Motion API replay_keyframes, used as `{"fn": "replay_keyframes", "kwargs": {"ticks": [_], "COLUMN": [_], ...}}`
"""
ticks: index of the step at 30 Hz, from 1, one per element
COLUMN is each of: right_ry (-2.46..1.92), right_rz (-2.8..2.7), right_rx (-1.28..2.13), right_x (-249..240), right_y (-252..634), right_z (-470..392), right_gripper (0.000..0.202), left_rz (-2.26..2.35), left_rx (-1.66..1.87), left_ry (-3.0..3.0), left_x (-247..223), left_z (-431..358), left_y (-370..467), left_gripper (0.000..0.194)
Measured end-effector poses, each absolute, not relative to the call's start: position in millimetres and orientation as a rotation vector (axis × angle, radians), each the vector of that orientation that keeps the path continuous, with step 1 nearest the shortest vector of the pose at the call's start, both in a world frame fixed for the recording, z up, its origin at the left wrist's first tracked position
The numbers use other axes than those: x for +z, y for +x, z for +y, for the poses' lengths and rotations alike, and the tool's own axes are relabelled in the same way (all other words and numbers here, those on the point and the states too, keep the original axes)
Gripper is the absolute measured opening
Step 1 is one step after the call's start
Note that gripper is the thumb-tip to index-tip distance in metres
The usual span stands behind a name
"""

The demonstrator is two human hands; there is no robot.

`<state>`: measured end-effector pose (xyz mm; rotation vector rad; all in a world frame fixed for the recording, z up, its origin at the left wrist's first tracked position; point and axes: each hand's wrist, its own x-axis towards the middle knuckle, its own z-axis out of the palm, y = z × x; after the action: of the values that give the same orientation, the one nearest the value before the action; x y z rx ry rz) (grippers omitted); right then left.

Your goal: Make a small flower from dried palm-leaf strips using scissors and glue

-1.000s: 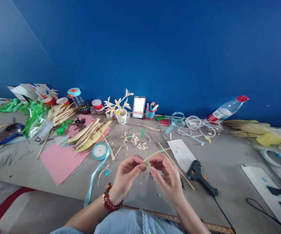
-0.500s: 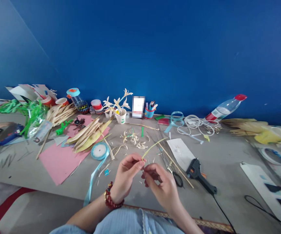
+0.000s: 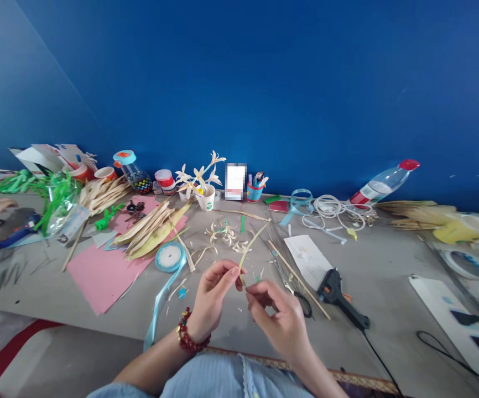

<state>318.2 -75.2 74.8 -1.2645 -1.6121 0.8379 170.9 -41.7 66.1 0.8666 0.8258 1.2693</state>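
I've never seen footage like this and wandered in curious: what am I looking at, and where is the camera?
There is no machine here: one person works with two bare hands, filmed by a camera on the head looking forward and down. The left hand and right hand hold a thin green strip between them. On the grey table lie pink paper, a ribbon roll and a glue gun; a white cup holds pale flowers.

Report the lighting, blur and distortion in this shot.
Head view: wide-angle stretch towards the edges, noticeable on the power strip; head view: yellow material at right looks soft; head view: pixelation covers a white upright item; head view: blue wall lit unevenly, darker at upper right.
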Motion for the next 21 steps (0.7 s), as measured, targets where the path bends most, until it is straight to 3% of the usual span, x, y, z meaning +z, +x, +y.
{"fn": "replay_keyframes", "kwargs": {"ticks": [21], "right_ry": [-1.232], "right_rz": [-1.65], "right_rx": [0.8], "right_x": [75.1], "right_y": [317.7], "right_z": [-77.4], "right_gripper": [0.012], "left_rz": [0.844], "left_rx": [1.224], "left_ry": [0.938], "left_x": [64.7], "left_z": [-44.7], "left_y": [167.8], "left_gripper": [0.021]}}
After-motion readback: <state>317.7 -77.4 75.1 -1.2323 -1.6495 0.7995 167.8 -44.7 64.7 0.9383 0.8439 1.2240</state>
